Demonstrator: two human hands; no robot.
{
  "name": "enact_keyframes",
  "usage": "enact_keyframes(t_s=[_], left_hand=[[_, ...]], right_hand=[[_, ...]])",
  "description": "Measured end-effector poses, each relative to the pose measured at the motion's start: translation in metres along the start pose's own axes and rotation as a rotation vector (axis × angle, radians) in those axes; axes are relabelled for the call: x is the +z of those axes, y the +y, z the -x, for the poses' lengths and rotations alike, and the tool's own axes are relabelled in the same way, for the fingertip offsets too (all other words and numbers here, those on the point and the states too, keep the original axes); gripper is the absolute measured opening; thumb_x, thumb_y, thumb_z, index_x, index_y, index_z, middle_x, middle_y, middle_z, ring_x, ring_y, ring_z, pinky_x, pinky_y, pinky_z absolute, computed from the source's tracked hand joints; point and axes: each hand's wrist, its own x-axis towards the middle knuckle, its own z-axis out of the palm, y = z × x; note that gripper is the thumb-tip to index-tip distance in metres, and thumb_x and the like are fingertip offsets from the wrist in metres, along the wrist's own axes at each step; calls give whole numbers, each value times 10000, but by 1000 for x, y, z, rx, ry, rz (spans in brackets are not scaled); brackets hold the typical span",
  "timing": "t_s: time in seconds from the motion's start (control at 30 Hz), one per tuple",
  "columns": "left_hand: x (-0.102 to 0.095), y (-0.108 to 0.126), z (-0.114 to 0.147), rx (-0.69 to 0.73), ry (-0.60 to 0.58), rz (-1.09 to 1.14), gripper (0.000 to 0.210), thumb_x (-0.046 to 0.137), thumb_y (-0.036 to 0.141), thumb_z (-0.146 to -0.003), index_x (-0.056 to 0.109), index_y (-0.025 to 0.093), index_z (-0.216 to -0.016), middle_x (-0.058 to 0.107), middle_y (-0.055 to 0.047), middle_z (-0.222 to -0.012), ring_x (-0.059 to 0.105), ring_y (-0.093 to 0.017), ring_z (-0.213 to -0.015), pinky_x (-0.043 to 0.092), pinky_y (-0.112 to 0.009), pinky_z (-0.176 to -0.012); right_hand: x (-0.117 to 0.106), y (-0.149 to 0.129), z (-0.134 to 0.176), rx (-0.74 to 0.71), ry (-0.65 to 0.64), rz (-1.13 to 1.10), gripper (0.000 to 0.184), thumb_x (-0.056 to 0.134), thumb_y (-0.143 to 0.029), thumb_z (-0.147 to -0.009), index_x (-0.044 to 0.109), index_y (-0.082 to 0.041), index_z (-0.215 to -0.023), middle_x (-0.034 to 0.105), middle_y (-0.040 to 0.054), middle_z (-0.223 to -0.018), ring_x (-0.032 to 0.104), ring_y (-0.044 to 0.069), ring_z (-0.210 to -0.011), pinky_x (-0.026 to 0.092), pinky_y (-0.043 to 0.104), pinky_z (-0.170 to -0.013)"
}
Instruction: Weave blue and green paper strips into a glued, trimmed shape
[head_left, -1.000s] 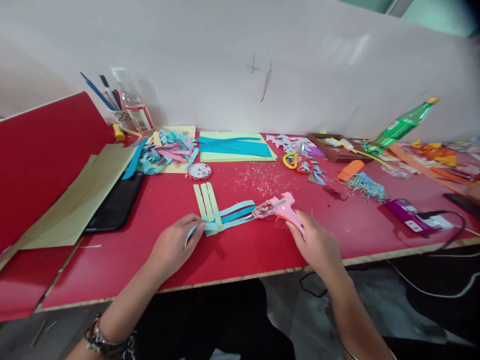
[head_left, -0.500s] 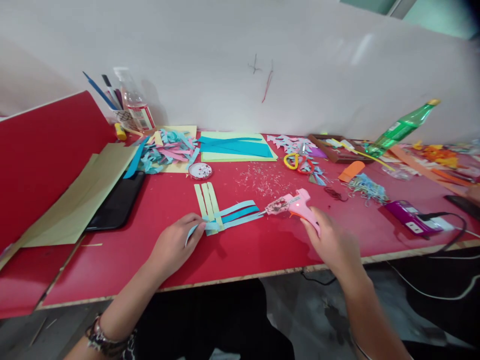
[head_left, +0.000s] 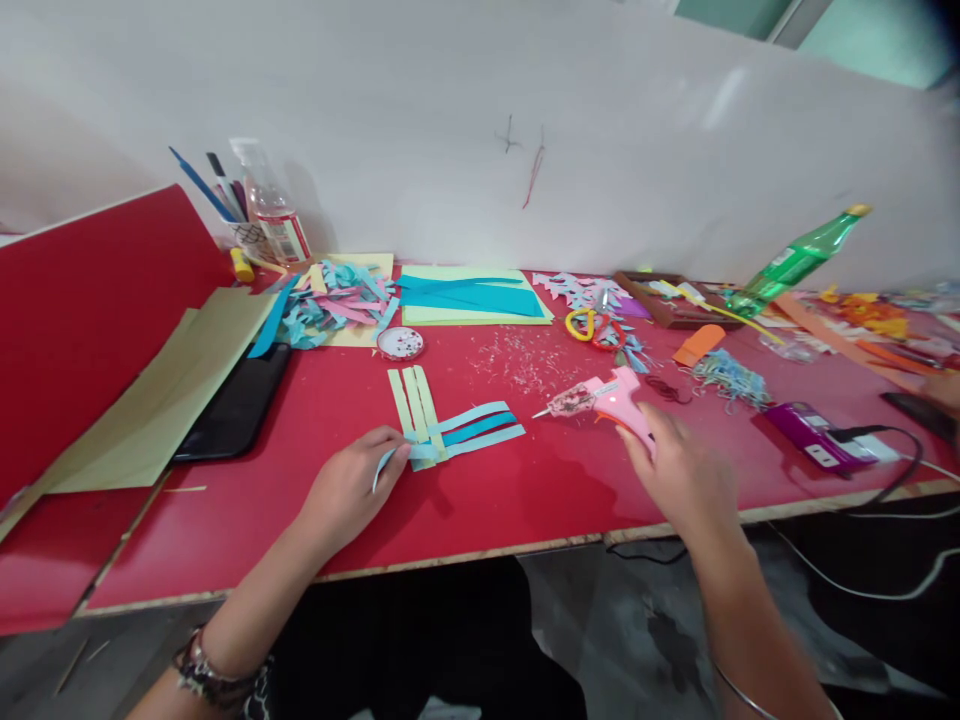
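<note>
My right hand (head_left: pixel 679 470) is wrapped round the handle of a pink hot glue gun (head_left: pixel 600 400). Its metal nozzle points left, a little apart from the ends of the blue paper strips (head_left: pixel 484 430). Those strips run sideways and cross several pale yellow-green paper strips (head_left: pixel 412 400) in a small woven corner on the red table. At the lower left of that corner, my left hand (head_left: pixel 367 470) pinches a light blue paper strip (head_left: pixel 380 466) between thumb and fingers, its end curling up. The fingertips rest by the crossing of the strips.
A white round lid (head_left: pixel 400 343) lies behind the weave. Farther back are a heap of paper scraps (head_left: pixel 337 300), blue and green sheets (head_left: pixel 472 298) and scissors (head_left: pixel 592 327). A purple power strip (head_left: pixel 817 440) with cables sits right, near a green bottle (head_left: pixel 802 260). Another person's hand (head_left: pixel 945 390) shows at the right edge.
The glue gun in my right hand has moved to the right and its nozzle has come away from the ends of the blue strips. My left hand has stayed in place.
</note>
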Motion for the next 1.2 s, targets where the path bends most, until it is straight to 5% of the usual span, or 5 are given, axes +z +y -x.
enact_keyframes(t_s=[0.3,0.47,0.53,0.73,1.2], left_hand=[[-1,1,3,144,-81,-156,350,369,432,-842,585,244,-1042,557,-50,-1054,572,-131,-681,430,-221,-591],[3,-1,3,170,-46,-223,310,360,366,-850,585,252,-1029,552,-44,-1042,583,-137,-716,422,-208,-563],[4,-3,3,182,-41,-235,299,362,343,-849,584,249,-1027,552,-47,-1043,582,-133,-710,420,-202,-557],[7,-7,3,215,-12,-256,291,334,290,-869,577,231,-1016,549,-55,-1036,584,-134,-731,440,-209,-590],[9,-9,3,233,1,-315,280,334,244,-869,584,230,-992,551,-38,-1005,590,-132,-735,434,-204,-554]], right_hand=[[18,1,-16,0,-240,-78,458,374,-458,-835,544,-95,-1058,602,138,-868,571,243,-780,409,301,-596],[0,-27,-8,99,114,-129,437,378,-362,-851,510,-62,-1139,555,204,-984,495,315,-954,407,429,-753],[-13,-50,0,-17,227,-311,361,383,-284,-852,524,-128,-1146,525,172,-1059,472,279,-1019,388,423,-843],[-36,-116,21,-507,-58,-509,412,408,-433,-841,471,-311,-1230,348,101,-1324,324,297,-1204,249,520,-973],[-24,-106,19,-418,-227,-443,418,303,-510,-862,487,-346,-1199,294,82,-1393,250,304,-1263,134,593,-978]])
